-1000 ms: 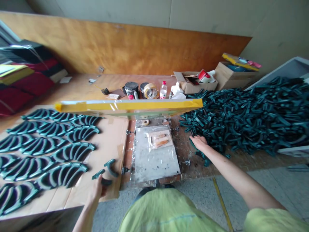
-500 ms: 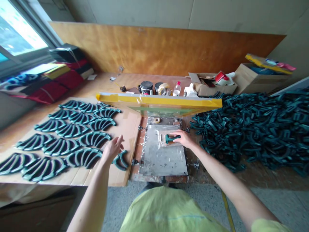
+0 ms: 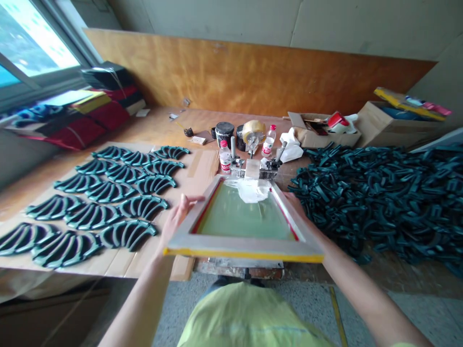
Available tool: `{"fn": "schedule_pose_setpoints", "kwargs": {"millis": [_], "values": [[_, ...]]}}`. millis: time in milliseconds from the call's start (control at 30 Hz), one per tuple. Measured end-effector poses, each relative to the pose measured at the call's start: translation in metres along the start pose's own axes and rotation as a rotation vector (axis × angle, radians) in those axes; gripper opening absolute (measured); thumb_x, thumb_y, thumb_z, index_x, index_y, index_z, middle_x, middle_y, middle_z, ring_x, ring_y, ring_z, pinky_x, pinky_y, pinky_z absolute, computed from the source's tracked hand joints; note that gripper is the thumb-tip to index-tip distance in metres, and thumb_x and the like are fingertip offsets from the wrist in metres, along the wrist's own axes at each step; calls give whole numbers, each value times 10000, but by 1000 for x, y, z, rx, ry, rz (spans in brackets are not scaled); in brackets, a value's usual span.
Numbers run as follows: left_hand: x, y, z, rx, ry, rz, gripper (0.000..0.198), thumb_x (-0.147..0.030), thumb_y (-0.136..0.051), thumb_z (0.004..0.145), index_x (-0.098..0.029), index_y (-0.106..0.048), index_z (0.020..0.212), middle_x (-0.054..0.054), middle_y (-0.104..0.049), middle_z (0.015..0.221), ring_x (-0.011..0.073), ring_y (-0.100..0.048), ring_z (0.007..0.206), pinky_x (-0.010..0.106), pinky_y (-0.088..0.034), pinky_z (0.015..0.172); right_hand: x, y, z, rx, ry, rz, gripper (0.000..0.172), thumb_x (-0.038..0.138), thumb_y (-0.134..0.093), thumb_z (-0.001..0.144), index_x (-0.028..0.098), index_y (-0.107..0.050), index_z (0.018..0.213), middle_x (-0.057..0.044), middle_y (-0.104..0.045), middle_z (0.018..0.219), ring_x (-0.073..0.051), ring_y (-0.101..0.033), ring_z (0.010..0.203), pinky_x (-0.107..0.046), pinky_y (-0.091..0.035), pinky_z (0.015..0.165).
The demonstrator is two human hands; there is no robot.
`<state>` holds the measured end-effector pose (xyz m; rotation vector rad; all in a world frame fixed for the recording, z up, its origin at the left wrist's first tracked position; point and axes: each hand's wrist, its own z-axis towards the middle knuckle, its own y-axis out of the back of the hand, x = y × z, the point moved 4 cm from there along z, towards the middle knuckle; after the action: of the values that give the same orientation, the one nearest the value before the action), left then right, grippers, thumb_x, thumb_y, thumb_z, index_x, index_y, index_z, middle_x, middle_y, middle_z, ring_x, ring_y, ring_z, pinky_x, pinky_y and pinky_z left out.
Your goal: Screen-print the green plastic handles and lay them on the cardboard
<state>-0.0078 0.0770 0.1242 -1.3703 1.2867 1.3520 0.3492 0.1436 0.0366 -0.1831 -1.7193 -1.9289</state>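
A screen printing frame (image 3: 249, 246) is tilted down over the grey base plate (image 3: 235, 263), with greenish mesh and a patch of white ink (image 3: 255, 192) at its far end. My left hand (image 3: 183, 211) is at the frame's left side, a finger stretched out onto its edge and the other fingers partly hidden. Against the right side lies my right hand (image 3: 294, 205), its fingers hidden behind the frame. Whatever lies on the plate under the mesh cannot be seen. Rows of dark green curved handles (image 3: 108, 190) lie fanned on cardboard to the left.
A large heap of dark green handles (image 3: 379, 202) covers the right of the table. Behind the frame stand a bottle (image 3: 224, 158), a black tub (image 3: 224, 132), a tape roll (image 3: 253, 131) and metal clamps (image 3: 273, 165). An open carton (image 3: 327, 137) sits at back right.
The frame has swung down from its raised position and covers the plate. My right hand has left the green handle on the plate for the frame's right side; my left hand has moved to the left side.
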Motion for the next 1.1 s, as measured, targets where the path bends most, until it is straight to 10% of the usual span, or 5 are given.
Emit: {"fn": "schedule_pose_setpoints", "kwargs": {"millis": [167, 333, 467, 767, 1100], "values": [[96, -3, -27, 123, 253, 87, 794, -659, -641, 716, -186, -538, 1346, 24, -689, 790, 193, -639, 698, 259, -487, 583, 21, 29, 56, -187, 66, -39, 449, 251, -607, 858, 185, -567, 1300, -124, -569, 1295, -262, -515, 1193, -418, -406, 1044], [149, -9, -21, 101, 277, 111, 841, -632, -622, 754, -216, -423, 1457, 14, -672, 803, 170, -616, 647, 270, -487, 605, 77, -9, 94, 65, 165, -230, 372, 177, -687, 772, 146, -620, 1136, -127, -650, 1086, -262, -581, 1033, -359, -476, 874], [158, -7, -20, 120, 277, 105, 791, -627, -598, 780, -224, -439, 1442, 17, -679, 829, 177, -631, 705, 280, -502, 655, 83, -30, 71, 221, 165, -291, 124, 127, -573, 823, 168, -664, 898, -80, -682, 858, -213, -608, 851, -293, -458, 741], [152, -10, -23, 92, 256, 74, 744, -628, -601, 772, -169, -525, 1353, 53, -714, 878, 222, -664, 805, 300, -521, 692, 76, -5, 22, 413, 493, -138, 227, 25, -566, 747, 200, -686, 828, -32, -673, 819, -175, -587, 834, -251, -416, 721], [139, -11, -27, 92, 260, 64, 710, -595, -602, 798, -165, -510, 1355, 59, -704, 858, 210, -658, 745, 294, -519, 649, 75, -29, -5, 154, 502, -44, 312, 18, -504, 811, 189, -690, 994, -79, -691, 950, -215, -583, 964, -336, -467, 866]]}}
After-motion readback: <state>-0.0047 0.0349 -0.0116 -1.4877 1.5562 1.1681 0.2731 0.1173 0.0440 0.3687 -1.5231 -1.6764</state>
